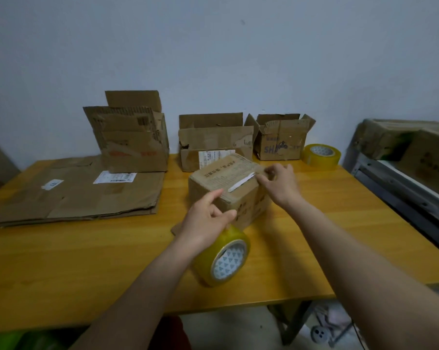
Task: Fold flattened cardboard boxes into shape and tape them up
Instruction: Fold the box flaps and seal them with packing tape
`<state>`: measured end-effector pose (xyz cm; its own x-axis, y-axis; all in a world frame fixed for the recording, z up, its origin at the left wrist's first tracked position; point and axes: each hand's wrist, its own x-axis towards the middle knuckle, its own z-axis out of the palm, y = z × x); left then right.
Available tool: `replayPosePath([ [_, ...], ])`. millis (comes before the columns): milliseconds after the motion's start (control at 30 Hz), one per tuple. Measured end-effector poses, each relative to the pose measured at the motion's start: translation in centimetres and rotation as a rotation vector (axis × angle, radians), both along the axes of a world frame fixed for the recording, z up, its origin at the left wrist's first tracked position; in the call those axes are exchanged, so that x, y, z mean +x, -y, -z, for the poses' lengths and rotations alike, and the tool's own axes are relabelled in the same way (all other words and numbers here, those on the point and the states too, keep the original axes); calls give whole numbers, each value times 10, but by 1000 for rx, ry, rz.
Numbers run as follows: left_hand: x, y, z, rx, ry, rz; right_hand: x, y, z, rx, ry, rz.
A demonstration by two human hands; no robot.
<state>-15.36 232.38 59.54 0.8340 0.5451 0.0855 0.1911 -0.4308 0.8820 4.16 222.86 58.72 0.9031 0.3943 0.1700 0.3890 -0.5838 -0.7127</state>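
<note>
A small closed cardboard box sits in the middle of the wooden table. My left hand holds a yellow tape roll at the box's near side, index finger stretched onto the top edge. My right hand pinches the tape end at the box's far right top corner. A clear strip of tape runs across the top between the two hands.
A stack of flattened cardboard lies at the left. Three folded open boxes stand along the wall. A second tape roll sits at the back right. A shelf with cartons is at the right.
</note>
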Motion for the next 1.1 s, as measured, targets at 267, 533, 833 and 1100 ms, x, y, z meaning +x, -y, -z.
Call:
replayPosePath([
  [267,21,-17,-6,54,-48,-188,-23,27,-1,-62,110,43],
  [533,9,2,-2,75,-44,54,-16,24,0,220,175,179],
  [833,30,4,6,3,-113,79,-16,31,21,158,-25,-155],
  [1100,35,-4,-1,5,-15,21,-42,38,30,-40,198,19],
])
